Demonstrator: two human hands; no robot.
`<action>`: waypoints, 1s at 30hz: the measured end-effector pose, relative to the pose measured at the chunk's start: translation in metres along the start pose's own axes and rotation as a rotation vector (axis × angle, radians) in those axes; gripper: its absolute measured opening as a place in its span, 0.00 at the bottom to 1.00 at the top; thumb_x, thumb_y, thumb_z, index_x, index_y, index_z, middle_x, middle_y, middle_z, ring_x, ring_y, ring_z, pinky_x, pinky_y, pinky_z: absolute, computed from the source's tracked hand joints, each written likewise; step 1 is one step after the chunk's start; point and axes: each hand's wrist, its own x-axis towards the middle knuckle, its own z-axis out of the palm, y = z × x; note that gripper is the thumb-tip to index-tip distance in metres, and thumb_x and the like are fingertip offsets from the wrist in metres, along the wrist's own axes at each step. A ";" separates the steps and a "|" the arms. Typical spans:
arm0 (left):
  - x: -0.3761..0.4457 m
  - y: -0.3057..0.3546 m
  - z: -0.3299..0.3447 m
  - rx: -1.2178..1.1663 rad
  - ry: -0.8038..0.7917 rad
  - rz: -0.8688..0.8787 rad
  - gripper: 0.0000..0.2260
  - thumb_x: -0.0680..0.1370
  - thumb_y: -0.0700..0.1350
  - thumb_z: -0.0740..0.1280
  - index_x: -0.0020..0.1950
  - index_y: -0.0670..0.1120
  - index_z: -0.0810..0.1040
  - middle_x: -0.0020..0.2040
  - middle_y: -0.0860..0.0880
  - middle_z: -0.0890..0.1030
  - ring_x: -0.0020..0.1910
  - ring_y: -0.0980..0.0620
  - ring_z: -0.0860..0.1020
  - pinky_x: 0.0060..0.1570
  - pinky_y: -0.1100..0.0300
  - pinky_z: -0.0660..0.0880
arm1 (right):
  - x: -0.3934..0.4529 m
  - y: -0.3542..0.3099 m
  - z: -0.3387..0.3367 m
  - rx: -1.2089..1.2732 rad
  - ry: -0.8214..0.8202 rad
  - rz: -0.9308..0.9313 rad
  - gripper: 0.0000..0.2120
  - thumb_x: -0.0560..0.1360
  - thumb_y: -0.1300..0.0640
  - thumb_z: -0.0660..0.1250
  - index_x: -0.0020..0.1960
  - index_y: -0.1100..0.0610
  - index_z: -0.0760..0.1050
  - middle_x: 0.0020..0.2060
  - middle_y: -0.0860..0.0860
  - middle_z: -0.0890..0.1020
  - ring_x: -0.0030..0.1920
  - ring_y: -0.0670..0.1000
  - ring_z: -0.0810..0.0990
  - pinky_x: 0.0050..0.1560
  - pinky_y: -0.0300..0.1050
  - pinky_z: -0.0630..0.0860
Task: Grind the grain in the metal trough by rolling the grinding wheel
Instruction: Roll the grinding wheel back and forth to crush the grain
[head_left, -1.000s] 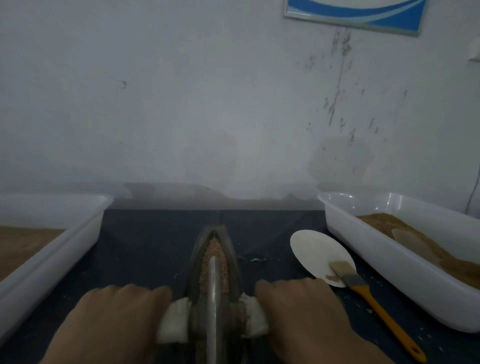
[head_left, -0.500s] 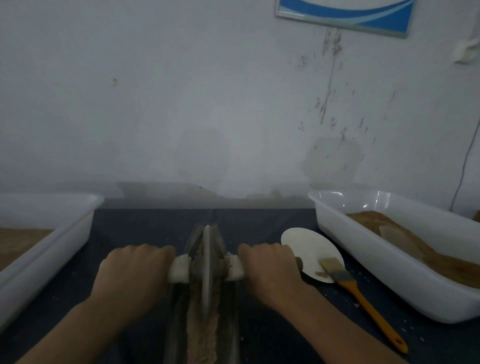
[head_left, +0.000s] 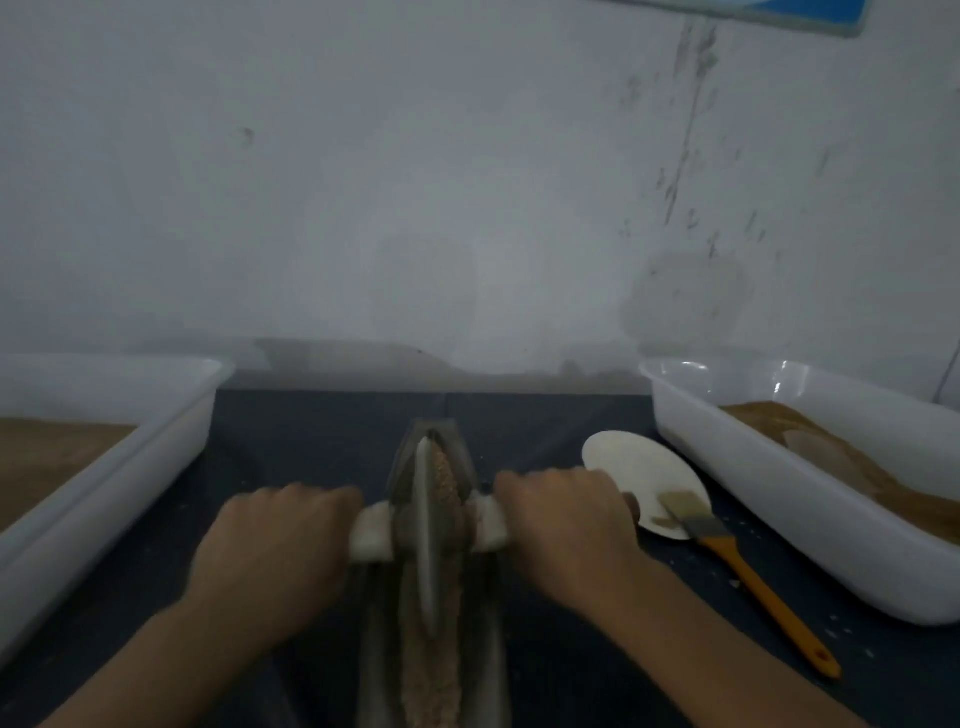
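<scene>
Head view: two white tubs (head_left: 779, 499) flank the metal trough (head_left: 488, 654) of grain (head_left: 441, 670) between my arms. Wheel (head_left: 427, 525) stands upright in it; my left hand (head_left: 275, 551) and right hand (head_left: 566, 519) curl round its white-wrapped handles (head_left: 370, 532).

Your trough (head_left: 485, 613) sits center-bottom of frame on the tabletop (head_left: 311, 441), wheel (head_left: 427, 525) standing in it w/ grain (head_left: 434, 670). Left hand (head_left: 275, 551) & right hand (head_left: 566, 525) flank the wheel. Bins at left edge (head_left: 104, 467) & right edge (head_left: 779, 519); plate (head_left: 634, 467) & brush (head_left: 748, 571) btwn trough and right bin.
</scene>
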 end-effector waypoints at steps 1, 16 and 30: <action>0.008 0.000 0.003 0.002 0.024 -0.002 0.10 0.72 0.60 0.60 0.40 0.56 0.65 0.38 0.54 0.77 0.39 0.53 0.79 0.33 0.58 0.64 | 0.009 0.003 0.004 -0.010 0.006 0.012 0.10 0.71 0.50 0.66 0.43 0.48 0.65 0.38 0.49 0.78 0.37 0.55 0.78 0.34 0.46 0.62; -0.015 -0.006 -0.007 -0.048 -0.052 0.094 0.12 0.70 0.60 0.61 0.36 0.60 0.59 0.32 0.57 0.66 0.32 0.56 0.68 0.33 0.57 0.60 | -0.027 -0.001 -0.009 0.054 -0.103 -0.056 0.09 0.71 0.47 0.62 0.42 0.46 0.61 0.37 0.47 0.76 0.37 0.52 0.77 0.36 0.47 0.70; 0.001 0.003 -0.014 0.007 -0.078 0.077 0.12 0.73 0.59 0.61 0.40 0.58 0.59 0.35 0.57 0.67 0.34 0.56 0.66 0.34 0.59 0.61 | -0.009 0.005 -0.001 0.060 -0.087 -0.014 0.10 0.73 0.48 0.65 0.43 0.46 0.63 0.38 0.47 0.77 0.33 0.51 0.70 0.34 0.45 0.62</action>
